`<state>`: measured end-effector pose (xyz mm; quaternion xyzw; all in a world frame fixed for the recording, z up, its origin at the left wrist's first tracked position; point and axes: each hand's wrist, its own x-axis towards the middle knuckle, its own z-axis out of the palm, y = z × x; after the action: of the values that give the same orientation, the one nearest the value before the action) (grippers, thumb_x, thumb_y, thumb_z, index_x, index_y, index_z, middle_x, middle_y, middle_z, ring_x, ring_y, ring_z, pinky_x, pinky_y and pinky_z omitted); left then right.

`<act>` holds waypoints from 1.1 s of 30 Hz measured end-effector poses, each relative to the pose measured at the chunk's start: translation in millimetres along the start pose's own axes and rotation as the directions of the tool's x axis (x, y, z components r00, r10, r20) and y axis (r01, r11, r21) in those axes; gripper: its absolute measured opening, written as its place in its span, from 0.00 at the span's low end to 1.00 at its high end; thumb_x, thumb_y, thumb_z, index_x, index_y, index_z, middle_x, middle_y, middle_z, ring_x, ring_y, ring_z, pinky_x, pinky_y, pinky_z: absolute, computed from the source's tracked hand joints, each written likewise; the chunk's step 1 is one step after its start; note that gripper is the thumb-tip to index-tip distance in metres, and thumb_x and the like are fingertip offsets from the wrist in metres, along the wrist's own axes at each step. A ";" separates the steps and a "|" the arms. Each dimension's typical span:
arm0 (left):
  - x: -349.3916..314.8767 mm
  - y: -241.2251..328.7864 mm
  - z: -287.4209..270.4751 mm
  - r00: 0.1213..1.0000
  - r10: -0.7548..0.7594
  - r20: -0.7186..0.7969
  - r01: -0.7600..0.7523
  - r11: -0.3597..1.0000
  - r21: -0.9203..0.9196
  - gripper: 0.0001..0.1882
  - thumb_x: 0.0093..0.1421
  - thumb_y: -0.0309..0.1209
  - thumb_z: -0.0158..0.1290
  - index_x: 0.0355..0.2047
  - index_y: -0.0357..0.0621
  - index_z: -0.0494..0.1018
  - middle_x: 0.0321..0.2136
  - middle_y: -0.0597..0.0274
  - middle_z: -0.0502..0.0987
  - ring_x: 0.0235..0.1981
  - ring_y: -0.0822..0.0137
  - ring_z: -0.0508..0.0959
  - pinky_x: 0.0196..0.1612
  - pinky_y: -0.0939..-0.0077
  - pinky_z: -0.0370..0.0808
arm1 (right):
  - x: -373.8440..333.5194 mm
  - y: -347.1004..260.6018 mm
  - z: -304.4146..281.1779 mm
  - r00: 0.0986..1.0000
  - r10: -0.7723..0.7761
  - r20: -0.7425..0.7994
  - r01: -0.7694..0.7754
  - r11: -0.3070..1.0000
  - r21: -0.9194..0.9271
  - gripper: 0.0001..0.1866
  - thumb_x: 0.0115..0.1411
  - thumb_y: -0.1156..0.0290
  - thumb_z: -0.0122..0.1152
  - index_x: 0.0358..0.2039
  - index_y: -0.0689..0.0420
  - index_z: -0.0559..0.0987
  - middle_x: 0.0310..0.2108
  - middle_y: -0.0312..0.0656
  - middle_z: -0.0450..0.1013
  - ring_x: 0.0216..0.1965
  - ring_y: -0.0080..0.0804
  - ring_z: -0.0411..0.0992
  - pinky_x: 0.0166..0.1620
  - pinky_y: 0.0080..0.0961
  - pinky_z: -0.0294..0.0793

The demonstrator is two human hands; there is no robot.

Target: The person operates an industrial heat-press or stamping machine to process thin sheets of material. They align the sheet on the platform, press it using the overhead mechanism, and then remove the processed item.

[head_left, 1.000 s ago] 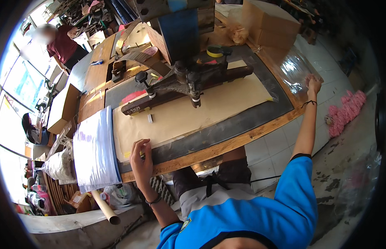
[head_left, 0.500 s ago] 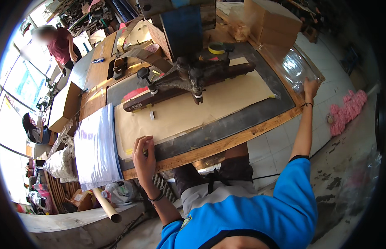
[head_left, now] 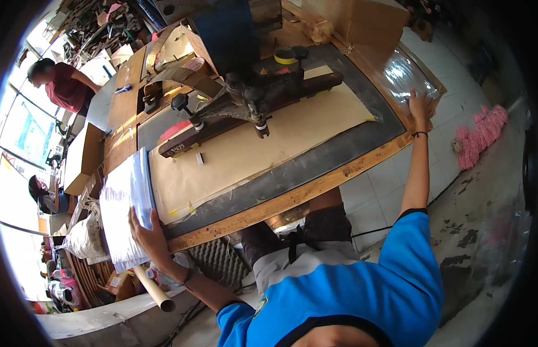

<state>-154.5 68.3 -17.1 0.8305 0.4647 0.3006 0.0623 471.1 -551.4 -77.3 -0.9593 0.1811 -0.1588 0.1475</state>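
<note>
My left hand [head_left: 147, 236] rests at the near right edge of a stack of shiny clear plastic sheets [head_left: 121, 196], its fingers and thumb apart. On the right, my right hand [head_left: 420, 107] lies on a pile of clear, glossy plastic [head_left: 401, 75] with its fingers stretched out. Between my hands, brown paper [head_left: 240, 156] covers much of a dark mat [head_left: 303, 179]. Above the paper stands a dark metal press bar [head_left: 275, 109] with black knobs. A small pale piece [head_left: 199, 158] lies on the paper near the bar's left end.
A wooden edge [head_left: 292, 199] runs along the table's front. Yellow tape [head_left: 285, 55] and cardboard boxes [head_left: 370, 29] stand farther back. A cardboard tube [head_left: 156, 292] juts out below the plastic stack. Pink stringy material [head_left: 480, 136] hangs at right. Two people are at the far left.
My left hand has moved left from the paper's near edge to the plastic sheets. My right hand has shifted slightly on the plastic pile, its fingers now more spread. The view has shifted a little.
</note>
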 end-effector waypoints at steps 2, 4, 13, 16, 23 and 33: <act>6.6 -16.1 -3.9 0.994 -0.088 0.068 0.074 0.980 0.183 0.44 0.68 0.58 0.55 0.71 0.34 0.64 0.71 0.44 0.64 0.74 0.47 0.62 0.74 0.47 0.55 | -9.9 -10.6 3.8 0.999 -0.006 -0.040 0.008 0.999 0.039 0.54 0.66 0.22 0.35 0.77 0.53 0.58 0.78 0.67 0.42 0.78 0.62 0.45 0.74 0.63 0.49; 8.6 -27.6 -12.3 0.966 -0.180 0.185 0.134 0.962 0.237 0.50 0.67 0.66 0.50 0.73 0.34 0.61 0.75 0.45 0.59 0.77 0.49 0.55 0.77 0.45 0.48 | -14.4 -24.4 -3.0 0.999 -0.045 0.026 0.045 0.999 -0.008 0.54 0.65 0.21 0.35 0.76 0.54 0.60 0.76 0.65 0.49 0.76 0.63 0.50 0.74 0.61 0.52; 31.1 -51.4 -31.3 0.917 -0.115 0.382 0.093 0.993 0.076 0.42 0.72 0.58 0.49 0.67 0.27 0.66 0.71 0.30 0.61 0.75 0.42 0.58 0.76 0.59 0.54 | -61.7 -19.1 -21.0 0.856 -0.067 -0.513 0.401 0.712 0.577 0.31 0.73 0.49 0.58 0.64 0.61 0.74 0.62 0.56 0.74 0.64 0.54 0.72 0.65 0.42 0.69; 56.5 -35.1 -26.9 0.835 -0.047 0.548 0.055 0.998 0.001 0.37 0.70 0.55 0.54 0.62 0.31 0.73 0.64 0.32 0.71 0.65 0.42 0.72 0.67 0.58 0.68 | -102.7 -6.5 -47.7 0.858 -0.023 -0.514 0.417 0.616 0.668 0.22 0.74 0.60 0.60 0.61 0.60 0.78 0.60 0.48 0.77 0.60 0.39 0.75 0.63 0.33 0.72; 146.8 -28.6 -6.6 0.681 -0.037 0.732 -0.082 0.989 0.126 0.38 0.62 0.57 0.63 0.59 0.37 0.75 0.55 0.35 0.75 0.57 0.44 0.77 0.60 0.52 0.75 | -229.8 -90.9 -69.4 0.911 -0.276 -0.308 0.385 0.293 0.875 0.17 0.76 0.66 0.56 0.55 0.66 0.80 0.51 0.44 0.79 0.51 0.29 0.77 0.55 0.28 0.77; 183.8 -9.2 80.5 0.901 0.316 0.297 -0.320 0.947 -0.039 0.27 0.65 0.52 0.60 0.60 0.56 0.79 0.57 0.50 0.72 0.65 0.49 0.68 0.68 0.46 0.59 | -306.3 -131.9 -94.1 0.569 -0.821 -0.055 0.452 0.256 0.855 0.10 0.73 0.69 0.60 0.46 0.60 0.85 0.30 0.37 0.81 0.31 0.22 0.78 0.36 0.20 0.73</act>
<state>-45.2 236.4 -4.8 0.9314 0.3098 0.1748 0.0775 206.3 -334.3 -24.1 -0.7761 -0.3617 -0.0654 0.5124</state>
